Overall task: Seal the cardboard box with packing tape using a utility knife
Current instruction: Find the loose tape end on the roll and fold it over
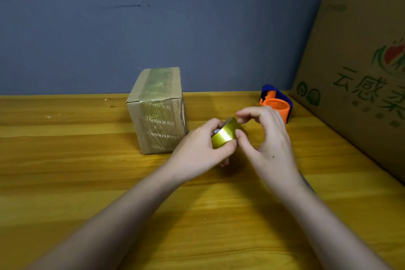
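Evidently hunting the tape's free end, the left hand (pixel 198 149) grips the tape roll (pixel 225 135) right of the cardboard box (pixel 156 112) while the right hand (pixel 266 138), fingers curled, pinches at its surface.

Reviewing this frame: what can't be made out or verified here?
Head view only:
- Tape roll: core and loose end hidden by the left hand and right hand.
- Utility knife: none visible.
- Small cardboard box: printing is too blurred to read; its back and far sides face away.
- Orange and blue dispenser: partly behind the right hand.
- Large carton: cut off by the right edge.
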